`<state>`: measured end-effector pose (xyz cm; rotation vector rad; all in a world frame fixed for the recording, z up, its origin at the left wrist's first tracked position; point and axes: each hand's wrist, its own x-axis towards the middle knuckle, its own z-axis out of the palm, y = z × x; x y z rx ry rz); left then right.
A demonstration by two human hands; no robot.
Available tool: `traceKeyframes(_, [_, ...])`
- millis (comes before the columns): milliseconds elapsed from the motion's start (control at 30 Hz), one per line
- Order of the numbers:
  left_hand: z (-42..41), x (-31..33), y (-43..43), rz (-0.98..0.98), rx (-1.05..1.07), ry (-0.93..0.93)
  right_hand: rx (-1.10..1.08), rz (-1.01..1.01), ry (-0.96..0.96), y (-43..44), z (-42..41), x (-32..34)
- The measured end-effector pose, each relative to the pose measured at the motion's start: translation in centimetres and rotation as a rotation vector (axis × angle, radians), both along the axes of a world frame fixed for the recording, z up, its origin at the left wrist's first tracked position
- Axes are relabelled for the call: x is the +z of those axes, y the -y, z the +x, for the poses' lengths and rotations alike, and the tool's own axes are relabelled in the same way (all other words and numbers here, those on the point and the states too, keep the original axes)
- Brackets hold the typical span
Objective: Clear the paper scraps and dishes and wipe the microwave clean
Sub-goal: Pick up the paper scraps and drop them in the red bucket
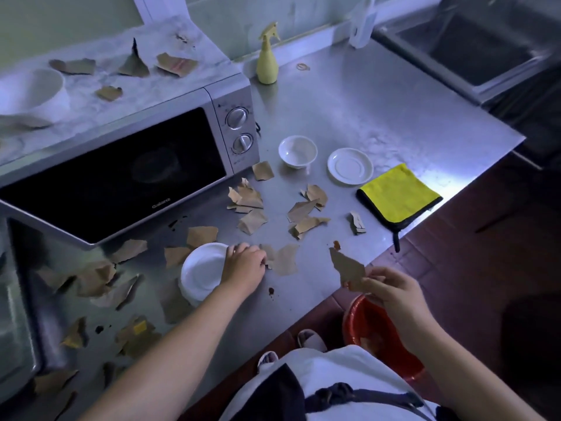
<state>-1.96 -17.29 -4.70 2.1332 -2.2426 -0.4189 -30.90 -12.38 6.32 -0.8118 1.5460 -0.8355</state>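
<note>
Several torn brown paper scraps [247, 205] lie scattered over the steel counter [349, 110] and on top of the silver microwave [127, 153]. My left hand [244, 264] rests on the counter between a white bowl [202, 270] and a flat scrap [283, 259], its fingertips pinching that scrap's edge. My right hand [391, 291] holds another brown scrap [347, 267] up at the counter's front edge, above a red bin [368, 326] on the floor. A small white bowl [297, 151] and a white saucer [350, 166] stand to the right of the microwave. One more white bowl [35, 92] sits on the microwave's top.
A folded yellow cloth [397, 197] lies near the counter's right front edge. A yellow spray bottle [267, 60] stands at the back by the wall. Dark sauce spots [271, 290] mark the counter. A sink [473, 47] is at the far right.
</note>
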Motion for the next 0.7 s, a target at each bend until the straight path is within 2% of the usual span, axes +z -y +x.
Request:
traceKeyframes(100, [0.5, 0.9, -0.4, -0.118, 0.070, -0.209, 0.004, -0.007, -0.032, -1.1, 0.3, 0.1])
traceKeyframes(167, [0.9, 2.3, -0.9, -0.098, 0.212, -0.497, 0.038, -0.013, -0.099, -1.6, 0.5, 0.5])
traceKeyframes(267, [1.2, 5.0, -2.1, 0.119, 0.473, -1.022, 0.153, -0.044, -0.131, -2.1, 1.3, 1.8])
traceKeyframes(367, [1.4, 7.5, -3.8, 0.345, 0.550, -1.407, 0.242, -0.023, -0.023, -2.2, 2.9, 3.3])
traceKeyframes(500, [1.1, 10.1, -6.1, 0.536, 0.480, -1.652, 0.308, -0.003, 0.131, -1.9, 5.2, 4.7])
traceKeyframes(600, [0.6, 11.3, -7.6, 0.590, 0.466, -1.791, 0.306, 0.033, 0.320, -2.1, 6.8, 5.2])
traceKeyframes(700, [0.3, 11.6, -8.7, 0.620, 0.503, -1.911, 0.291, 0.074, 0.384, -2.6, 7.7, 4.8])
